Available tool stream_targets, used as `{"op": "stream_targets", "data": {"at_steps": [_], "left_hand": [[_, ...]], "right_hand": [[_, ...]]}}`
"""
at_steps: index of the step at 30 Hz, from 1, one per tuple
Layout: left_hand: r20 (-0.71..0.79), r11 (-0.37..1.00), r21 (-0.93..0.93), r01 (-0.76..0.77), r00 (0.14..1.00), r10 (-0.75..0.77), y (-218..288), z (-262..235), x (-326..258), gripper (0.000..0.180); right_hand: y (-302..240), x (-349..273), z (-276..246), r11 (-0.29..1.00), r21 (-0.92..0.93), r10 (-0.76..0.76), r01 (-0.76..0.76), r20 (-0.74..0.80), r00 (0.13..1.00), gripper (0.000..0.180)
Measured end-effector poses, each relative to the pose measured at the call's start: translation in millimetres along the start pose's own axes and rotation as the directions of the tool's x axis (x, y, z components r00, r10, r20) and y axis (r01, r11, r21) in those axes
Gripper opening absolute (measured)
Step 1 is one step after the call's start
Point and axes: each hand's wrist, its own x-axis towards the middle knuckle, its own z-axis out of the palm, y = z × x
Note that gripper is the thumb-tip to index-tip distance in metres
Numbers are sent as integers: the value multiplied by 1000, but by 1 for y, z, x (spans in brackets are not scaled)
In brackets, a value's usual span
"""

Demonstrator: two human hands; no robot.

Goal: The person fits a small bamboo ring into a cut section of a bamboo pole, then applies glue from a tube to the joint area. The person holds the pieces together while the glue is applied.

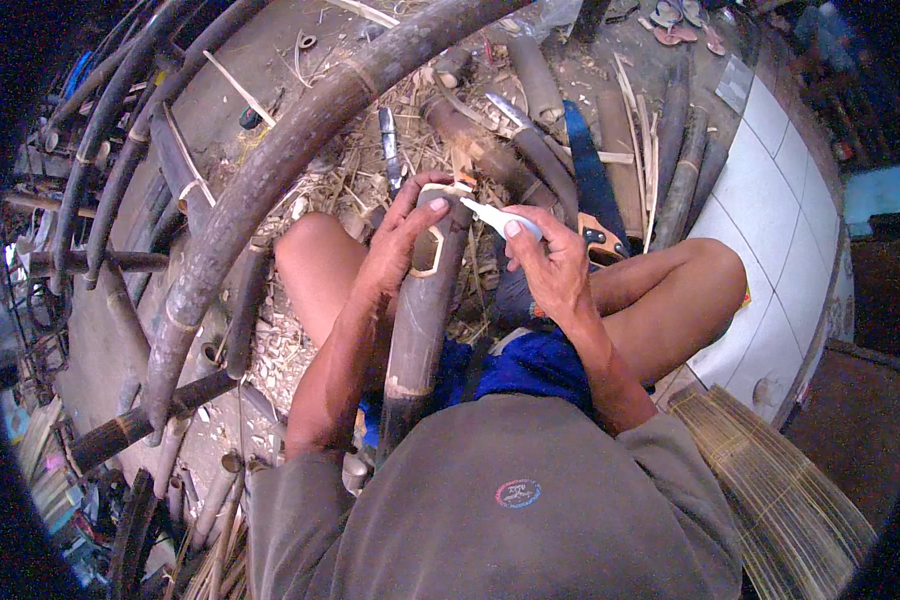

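Seated worker, dark bamboo pole [417,320] upright btwn knees, cut notch near top end. Left hand [398,245] wrapped closed round pole by notch, steadying. Right hand [555,262] fingers closed on small white bottle [505,220], nozzle at pole's top end. Risks, judged: pole unclamped, may roll; contents could run onto left fingers, v. close to nozzle. Loose knife [390,150] on shavings [355,185] near feet: cut hazard.

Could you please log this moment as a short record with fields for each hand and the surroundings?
Left hand: grips the top end of a dark bamboo pole with a cut notch.
Right hand: holds a small white squeeze bottle, nozzle at the pole's top.
Pole: propped between the knees.
Surroundings: curved bamboo frame, shavings, handsaw, white tiled floor.
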Motion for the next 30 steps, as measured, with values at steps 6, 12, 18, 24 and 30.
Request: {"op": "stream_targets", "data": {"at_steps": [6, 12, 18, 24, 30], "left_hand": [[4, 999, 13, -45, 999, 45, -1, 3, 0, 41], [86, 967, 181, -177, 983, 164, -10, -11, 11, 29], [141, 987, 149, -66, 989, 45, 5, -15, 15, 34], [257, 961, 262, -83, 966, 13, 26, -25, 23, 40], [300, 928, 356, -107, 954, -5, 35, -23, 28, 34]], "right_hand": [[-2, 5, -4, 999, -44, -34, 32, -46, 998, 28], [-5, 5, -5, 1000, 15, 9, -8, -78, 997, 22], [-6, 1, -10, 998, -8, -56, 55, -57, 997, 26], [-16, -4, -8, 1000, 30, -4, 6, -46, 999, 25], [-9, -8, -6, 995, 102, -8, 18, -95, 995, 25]]}}
